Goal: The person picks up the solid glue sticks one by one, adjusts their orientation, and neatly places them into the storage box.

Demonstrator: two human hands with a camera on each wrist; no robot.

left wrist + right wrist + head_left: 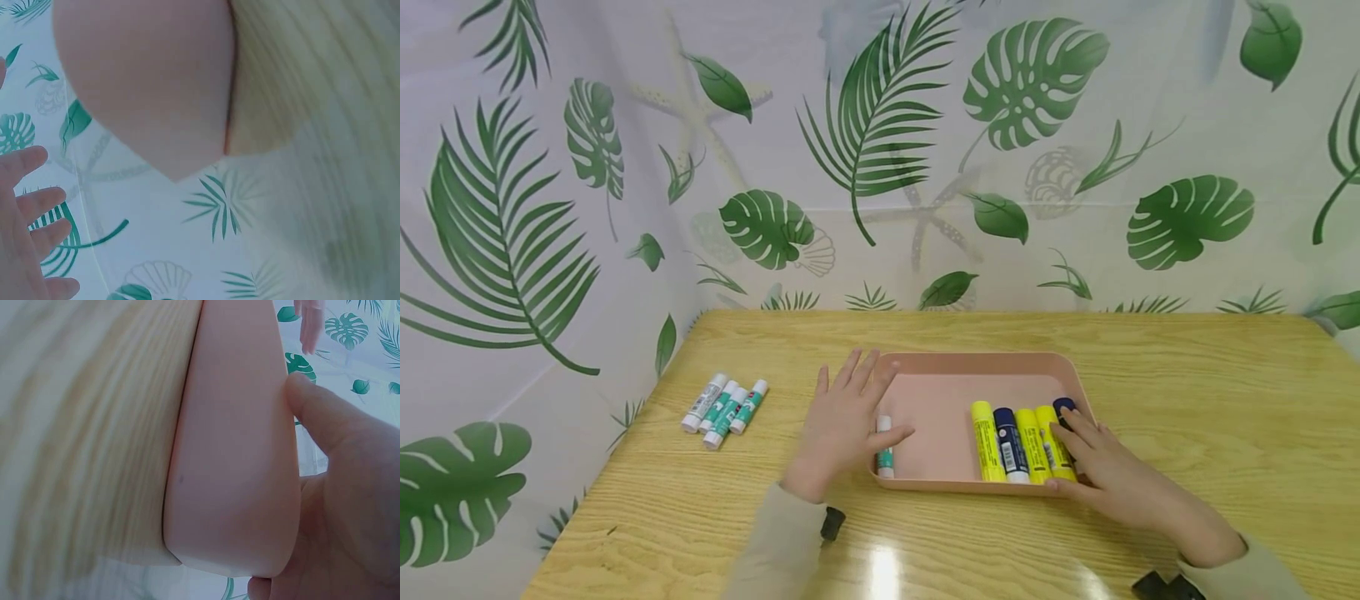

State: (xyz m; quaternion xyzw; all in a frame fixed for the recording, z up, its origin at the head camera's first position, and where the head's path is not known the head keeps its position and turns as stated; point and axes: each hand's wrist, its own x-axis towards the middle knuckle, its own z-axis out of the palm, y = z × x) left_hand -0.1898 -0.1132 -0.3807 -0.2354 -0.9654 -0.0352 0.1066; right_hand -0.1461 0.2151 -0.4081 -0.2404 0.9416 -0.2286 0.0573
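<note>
My left hand [847,417] spreads its fingers over the left end of a pink tray [936,383], holding nothing. Beneath the thumb, a small white-and-green glue stick [885,462] lies along the tray's left wall. At the right end, several larger glue sticks lie side by side: yellow ones [988,442] and a navy one [1011,446]. A second navy glue stick [1063,406] is mostly hidden under my right hand [1108,467]. The right fingers rest over it, fairly straight, while the thumb [312,403] touches the tray's front rim.
Several small white-and-green glue sticks [730,408] lie grouped on the wooden table [647,508], left of the tray. A leaf-patterned cloth [880,208] hangs behind the table and along its left side.
</note>
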